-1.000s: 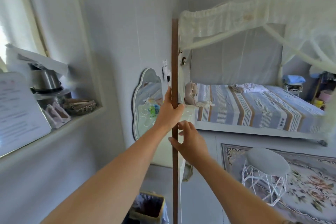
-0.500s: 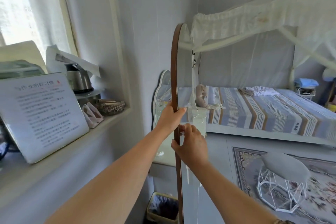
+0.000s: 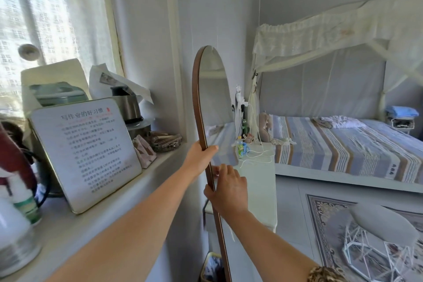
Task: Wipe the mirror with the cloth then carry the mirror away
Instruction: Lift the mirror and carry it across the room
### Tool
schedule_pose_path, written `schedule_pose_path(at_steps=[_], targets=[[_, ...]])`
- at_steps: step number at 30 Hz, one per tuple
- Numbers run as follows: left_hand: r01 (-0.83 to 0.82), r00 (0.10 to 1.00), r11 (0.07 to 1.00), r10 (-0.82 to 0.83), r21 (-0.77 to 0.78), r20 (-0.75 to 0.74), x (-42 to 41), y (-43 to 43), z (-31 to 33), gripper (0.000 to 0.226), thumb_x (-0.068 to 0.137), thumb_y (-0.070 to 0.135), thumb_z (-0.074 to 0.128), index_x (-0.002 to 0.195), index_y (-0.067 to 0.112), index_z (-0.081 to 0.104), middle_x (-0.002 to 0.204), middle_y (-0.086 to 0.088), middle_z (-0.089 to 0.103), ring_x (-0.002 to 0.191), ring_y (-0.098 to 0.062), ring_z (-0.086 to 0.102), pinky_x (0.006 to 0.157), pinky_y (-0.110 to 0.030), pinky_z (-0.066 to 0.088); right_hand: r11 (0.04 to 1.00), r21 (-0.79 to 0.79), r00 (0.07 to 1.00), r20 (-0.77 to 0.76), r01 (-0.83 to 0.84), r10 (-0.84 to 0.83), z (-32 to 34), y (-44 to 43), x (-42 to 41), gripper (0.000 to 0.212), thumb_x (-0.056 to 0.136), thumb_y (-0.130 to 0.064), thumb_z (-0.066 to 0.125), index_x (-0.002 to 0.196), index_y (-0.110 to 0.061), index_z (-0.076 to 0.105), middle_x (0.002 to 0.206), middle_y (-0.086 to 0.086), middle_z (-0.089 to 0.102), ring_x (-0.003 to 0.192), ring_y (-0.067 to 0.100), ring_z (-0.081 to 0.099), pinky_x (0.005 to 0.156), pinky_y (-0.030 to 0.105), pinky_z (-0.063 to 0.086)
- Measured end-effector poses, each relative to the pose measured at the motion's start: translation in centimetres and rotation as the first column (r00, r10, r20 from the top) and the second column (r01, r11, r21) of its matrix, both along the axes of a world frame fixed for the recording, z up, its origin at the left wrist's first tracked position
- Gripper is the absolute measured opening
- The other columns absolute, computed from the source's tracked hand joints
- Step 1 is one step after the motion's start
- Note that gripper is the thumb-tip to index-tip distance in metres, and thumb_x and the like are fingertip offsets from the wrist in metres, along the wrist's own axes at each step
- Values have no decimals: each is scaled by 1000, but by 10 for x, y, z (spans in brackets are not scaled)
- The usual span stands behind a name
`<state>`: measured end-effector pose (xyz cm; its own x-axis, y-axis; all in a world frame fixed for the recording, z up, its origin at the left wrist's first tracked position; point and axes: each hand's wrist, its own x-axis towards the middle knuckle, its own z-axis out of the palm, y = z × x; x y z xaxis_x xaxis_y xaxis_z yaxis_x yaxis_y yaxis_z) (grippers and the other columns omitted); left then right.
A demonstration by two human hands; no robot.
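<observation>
A tall arched mirror [image 3: 214, 89] with a thin brown frame stands upright in front of me, seen almost edge-on, its glass turned to the right and reflecting the bed. My left hand [image 3: 199, 158] grips the frame's edge at mid-height, thumb over the front. Just below it, my right hand [image 3: 229, 188] holds the same edge, fingers wrapped onto the glass side. The mirror's lower end runs out of view at the bottom. No cloth is in view.
A windowsill [image 3: 96, 210] on the left carries a printed board [image 3: 85, 151], pots and bottles. Behind the mirror stands a white bedside cabinet [image 3: 258, 181] with small items and cables. A striped bed [image 3: 348, 144] with netting, a wire-legged stool [image 3: 384, 231] and a bin [image 3: 211, 268] lie nearby.
The mirror has turned, so more of its glass face shows instead of only the edge. The view has swung left toward the windowsill. Both hands keep their hold on the frame.
</observation>
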<state>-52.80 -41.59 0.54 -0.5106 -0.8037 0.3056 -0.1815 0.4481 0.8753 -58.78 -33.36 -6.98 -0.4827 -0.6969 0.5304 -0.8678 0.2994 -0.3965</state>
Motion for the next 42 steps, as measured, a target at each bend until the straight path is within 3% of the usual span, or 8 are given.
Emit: schedule_pose_path(at_steps=[5,11,19,25,31,34,39,42], targets=[[-49,999,998,50,39,-18,21,-24,-4,45,91,17,60,58,22,31,43,15,29,47,-6,30,43,-12,28,999,52,1000,-10,-13,13,1,-24,19,41,80,-40,55,116,-20,49,114,-3,57,111,20,54,91,37,41],[-11,999,996,15,88,-49,46,-45,-11,13,93,14,57,84,15,49,77,-9,39,67,-16,38,57,-24,29,997,67,999,-2,-33,33,-1,-42,42,38,80,-39,56,113,-20,50,114,-4,59,110,21,56,90,38,42],[11,1000,997,-10,70,-19,83,-67,-16,8,93,18,59,93,20,51,92,-5,50,88,-16,48,75,-30,37,993,111,998,-41,-47,51,-4,-62,73,41,81,-40,58,112,-17,48,113,1,57,108,24,56,88,39,41],[-11,1000,998,11,66,-13,85,-75,-22,2,93,22,54,93,21,52,92,-2,52,87,-15,49,67,-25,36,995,86,999,-25,-45,47,-9,-67,78,39,81,-39,56,117,-22,49,115,-4,57,109,21,54,87,37,39],[-27,998,995,32,91,-52,83,-70,-25,8,95,24,54,93,21,61,94,-1,61,89,-16,56,81,-32,42,992,113,998,-18,-51,54,-8,-64,77,41,84,-40,55,121,-22,48,119,-3,55,112,21,53,90,38,39],[-42,997,993,49,106,-61,84,-70,-27,11,96,26,53,90,26,62,95,2,63,88,-11,58,76,-26,43,989,127,997,-17,-74,77,-7,-61,76,43,86,-42,55,123,-23,47,122,-3,55,115,21,52,92,39,39],[-43,998,993,48,113,-46,81,-74,-27,18,96,24,53,101,13,66,96,-3,63,90,-17,57,79,-30,42,985,148,994,-49,-84,93,-4,-60,74,46,88,-44,56,125,-21,46,124,-1,55,117,23,51,96,41,39],[-56,997,990,63,126,-52,82,-76,-29,14,96,28,56,97,20,68,90,7,66,87,-9,59,74,-24,44,982,166,993,-63,-87,99,-3,-59,72,48,88,-49,55,127,-21,46,125,-1,54,119,23,51,96,41,40]])
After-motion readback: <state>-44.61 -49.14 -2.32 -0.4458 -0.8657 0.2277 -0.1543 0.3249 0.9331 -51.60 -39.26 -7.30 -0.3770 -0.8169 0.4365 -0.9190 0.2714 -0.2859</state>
